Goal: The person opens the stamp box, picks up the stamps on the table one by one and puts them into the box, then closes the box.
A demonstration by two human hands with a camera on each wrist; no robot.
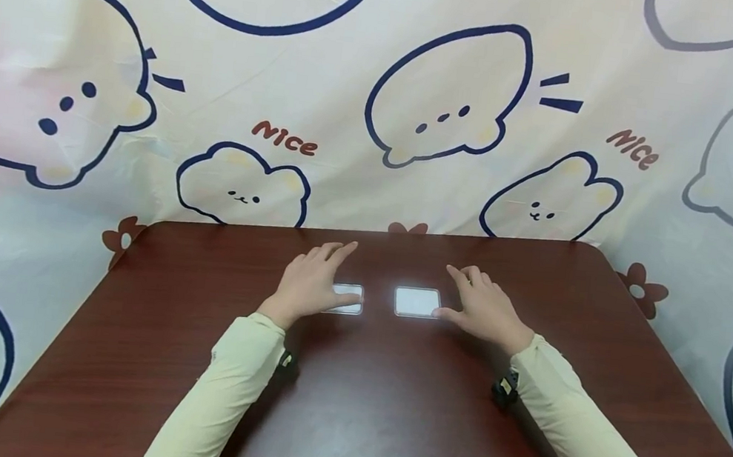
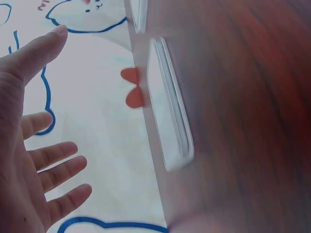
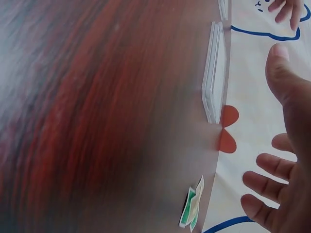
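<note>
Two flat white rectangular cases with clear edges lie side by side on the table. The left case [image 1: 348, 300] [image 2: 167, 102] is partly covered by my left hand [image 1: 312, 282] [image 2: 29, 155], which is held above it, fingers spread and nothing in the grasp. Over by the right case [image 1: 417, 302] [image 3: 214, 73], my right hand [image 1: 485, 308] [image 3: 282, 160] hovers with fingers apart, its thumb overlapping the case's right edge in the head view. Small folded green-and-white pieces [image 3: 192, 204] lie beyond the right case in the right wrist view; the head view hides them behind the right hand.
The dark reddish-brown wooden table [image 1: 359, 421] has rounded far corners. A cream cloth backdrop [image 1: 354, 93] with cartoon outlines and brown flowers surrounds its back and sides. Each wrist carries a small dark device [image 1: 506, 389] below the sleeve cuff.
</note>
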